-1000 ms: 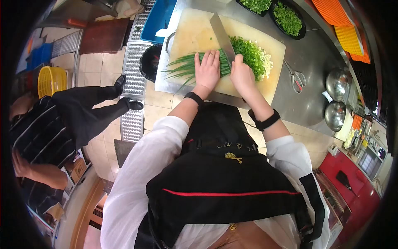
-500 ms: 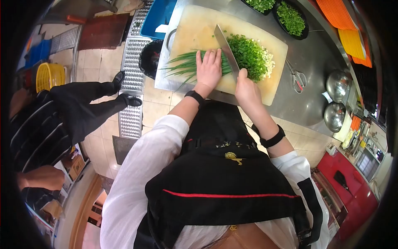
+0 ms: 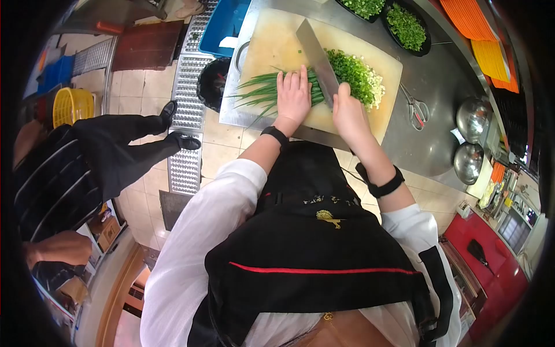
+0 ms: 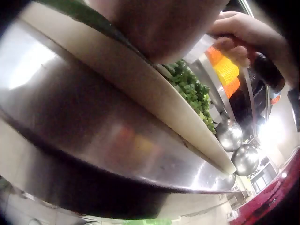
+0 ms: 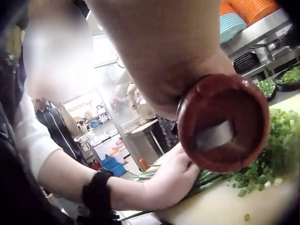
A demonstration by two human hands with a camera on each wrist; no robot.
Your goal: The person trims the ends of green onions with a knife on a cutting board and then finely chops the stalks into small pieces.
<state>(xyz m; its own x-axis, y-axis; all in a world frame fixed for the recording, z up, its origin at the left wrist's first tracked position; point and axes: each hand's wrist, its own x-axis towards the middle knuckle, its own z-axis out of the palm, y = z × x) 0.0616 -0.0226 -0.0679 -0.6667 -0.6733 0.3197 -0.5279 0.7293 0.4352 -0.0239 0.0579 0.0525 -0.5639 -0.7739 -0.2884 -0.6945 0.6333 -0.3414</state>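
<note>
A bunch of long green scallions lies across a pale cutting board. My left hand presses flat on the bunch, fingers straight. My right hand grips the handle of a broad cleaver, whose blade stands right against the left fingers. A heap of chopped scallions lies right of the blade. In the right wrist view the round red-brown handle end fills the frame, with the left hand on the stalks behind it. The left wrist view shows the board's edge and the chopped greens.
Scissors lie on the steel counter right of the board. Two black bowls of chopped greens stand at the back, two steel bowls at the right. A black bin and a blue tub stand left. Another person is at my left.
The cleaver has kept working at the bunch: the right hand drew back toward me, then moved forward again. The left hand stays pressed on the scallions.
</note>
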